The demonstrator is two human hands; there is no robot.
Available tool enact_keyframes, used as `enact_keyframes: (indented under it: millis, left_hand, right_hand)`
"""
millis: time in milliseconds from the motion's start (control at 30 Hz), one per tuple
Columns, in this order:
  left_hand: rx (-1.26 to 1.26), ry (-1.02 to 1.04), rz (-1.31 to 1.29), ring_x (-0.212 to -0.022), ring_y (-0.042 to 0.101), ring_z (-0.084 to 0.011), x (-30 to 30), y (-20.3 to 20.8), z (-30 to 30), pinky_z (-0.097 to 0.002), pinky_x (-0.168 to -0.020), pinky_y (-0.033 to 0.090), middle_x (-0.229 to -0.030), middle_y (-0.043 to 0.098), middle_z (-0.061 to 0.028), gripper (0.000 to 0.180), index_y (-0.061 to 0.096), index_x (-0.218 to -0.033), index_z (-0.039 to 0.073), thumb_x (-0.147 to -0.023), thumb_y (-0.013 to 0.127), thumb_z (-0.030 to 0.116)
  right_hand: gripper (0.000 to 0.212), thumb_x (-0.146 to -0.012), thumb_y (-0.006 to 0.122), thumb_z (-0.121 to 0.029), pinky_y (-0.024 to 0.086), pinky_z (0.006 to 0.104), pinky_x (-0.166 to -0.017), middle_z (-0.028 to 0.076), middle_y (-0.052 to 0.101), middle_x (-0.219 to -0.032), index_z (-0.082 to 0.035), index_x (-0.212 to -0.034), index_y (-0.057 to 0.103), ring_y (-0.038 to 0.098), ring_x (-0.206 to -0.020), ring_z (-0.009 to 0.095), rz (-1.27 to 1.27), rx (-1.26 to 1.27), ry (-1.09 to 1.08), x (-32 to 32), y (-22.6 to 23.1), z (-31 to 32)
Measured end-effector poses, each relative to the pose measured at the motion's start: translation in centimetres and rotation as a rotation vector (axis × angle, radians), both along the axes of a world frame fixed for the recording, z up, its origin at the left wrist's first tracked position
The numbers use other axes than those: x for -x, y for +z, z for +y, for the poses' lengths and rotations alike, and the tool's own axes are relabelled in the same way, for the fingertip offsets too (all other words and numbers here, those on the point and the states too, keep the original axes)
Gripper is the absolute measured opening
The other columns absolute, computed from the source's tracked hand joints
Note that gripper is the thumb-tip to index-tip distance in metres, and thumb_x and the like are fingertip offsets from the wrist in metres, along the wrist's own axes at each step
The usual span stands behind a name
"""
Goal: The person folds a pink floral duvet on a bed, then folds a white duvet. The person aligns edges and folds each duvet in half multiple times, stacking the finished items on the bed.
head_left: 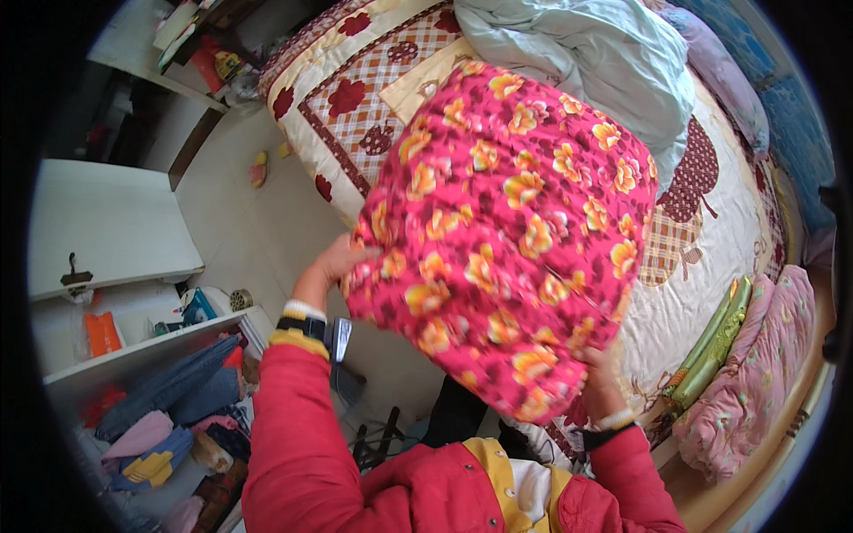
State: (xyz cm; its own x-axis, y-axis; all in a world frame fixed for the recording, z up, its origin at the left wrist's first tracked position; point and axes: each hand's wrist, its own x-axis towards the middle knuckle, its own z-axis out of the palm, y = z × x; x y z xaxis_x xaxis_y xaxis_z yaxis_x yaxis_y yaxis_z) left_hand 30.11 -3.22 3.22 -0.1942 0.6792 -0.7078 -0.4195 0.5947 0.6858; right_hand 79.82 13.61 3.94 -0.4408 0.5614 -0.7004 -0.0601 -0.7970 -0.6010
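Observation:
A thick pink quilt with yellow and orange flowers hangs in the middle of the view, lifted above the bed's near edge. My left hand grips its lower left edge, the fingers tucked into the cloth. My right hand holds its lower right corner from below, partly hidden by the fabric. Both sleeves are red with yellow cuffs, and each wrist has a dark band. Under the quilt lies the bed, covered by a cream spread with brown checks and red leaves.
A pale blue blanket is bunched at the bed's far end. A folded green cloth and a pink flowered pillow lie at its right edge. White shelves with folded clothes stand at left, beside a pale tiled floor.

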Motion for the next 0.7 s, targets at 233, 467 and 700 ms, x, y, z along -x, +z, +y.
enact_keyframes:
  millis: [233, 467, 700]
  left_hand:
    - [-0.042, -0.326, -0.010, -0.115, 0.057, -0.0175, -13.4, -2.2, -2.8, -0.0343, -0.101, 0.044, -0.125, 0.061, -0.0116, 0.078, 0.044, -0.138, 0.003, -0.071, 0.084, 0.016]
    - [-0.100, -0.417, 0.720, -0.118, 0.049, -0.0289, -14.4, -3.5, 4.1, -0.0419, -0.102, 0.040, -0.128, 0.050, -0.0170, 0.086, 0.045, -0.126, 0.002, -0.064, 0.086, 0.045]
    - [-0.111, -0.339, 0.112, -0.106, 0.062, -0.0230, -19.4, -5.6, 13.1, -0.0379, -0.095, 0.048, -0.117, 0.066, -0.0086, 0.058, 0.057, -0.126, 0.002, -0.072, 0.075, 0.009]
  right_hand:
    - [0.043, -0.067, 0.060, -0.003, 0.051, 0.0298, -0.069, 0.009, 0.066, -0.084, -0.003, -0.109, 0.062, 0.064, -0.074, 0.022, -0.402, 0.196, 0.116, -17.8, 2.1, -2.1]
    - [0.057, -0.085, 0.069, -0.026, 0.052, 0.0359, -0.074, 0.000, 0.065, -0.101, -0.014, -0.135, 0.044, 0.063, -0.083, 0.014, -0.460, 0.069, 0.194, -18.8, -3.2, -0.7]
    - [0.052, -0.078, 0.078, -0.008, 0.052, 0.0360, -0.087, 0.008, 0.067, -0.114, -0.002, -0.125, 0.057, 0.064, -0.099, 0.018, -0.307, -0.180, -0.102, -21.0, -5.5, 1.8]
